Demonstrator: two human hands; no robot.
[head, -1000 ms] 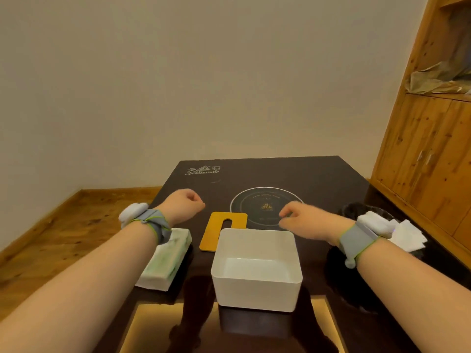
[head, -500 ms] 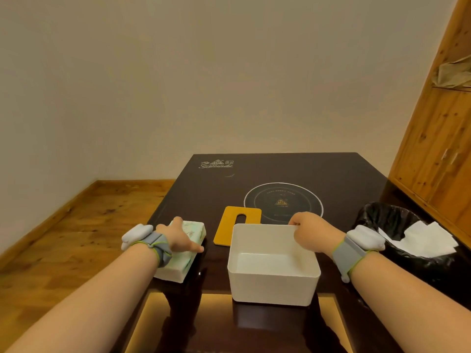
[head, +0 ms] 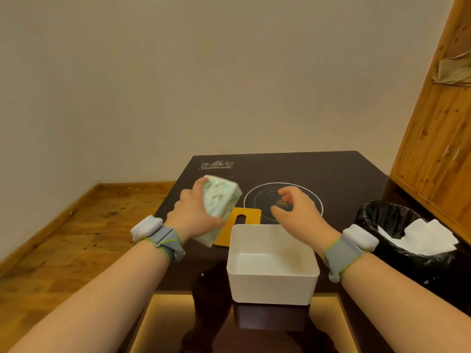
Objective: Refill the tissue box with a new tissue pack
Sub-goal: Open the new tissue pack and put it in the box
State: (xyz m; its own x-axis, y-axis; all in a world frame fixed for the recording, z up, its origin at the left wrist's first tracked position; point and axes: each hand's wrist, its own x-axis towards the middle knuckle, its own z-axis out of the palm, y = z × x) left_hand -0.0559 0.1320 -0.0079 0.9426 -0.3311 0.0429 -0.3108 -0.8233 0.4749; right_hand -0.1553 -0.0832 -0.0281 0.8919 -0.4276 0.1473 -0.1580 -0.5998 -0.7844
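Observation:
A white open tissue box [head: 272, 284] stands empty on the dark table, near its front edge. My left hand [head: 192, 215] grips a pale green tissue pack [head: 219, 202] and holds it tilted in the air, left of and above the box. An orange lid [head: 248, 217] with a slot lies flat behind the box, partly hidden by the pack. My right hand [head: 297, 215] hovers over the box's far edge, fingers spread and curled, with nothing in it.
A black-lined bin [head: 397, 225] with white tissue sheets in it sits at the right. The dark table [head: 344, 179] has a round induction ring at its middle. A wooden cabinet [head: 438, 138] rises at the far right; wooden floor lies left.
My left hand closed on the tissue pack and raised it off the table toward the middle. My right hand let go of the box rim and rose above it.

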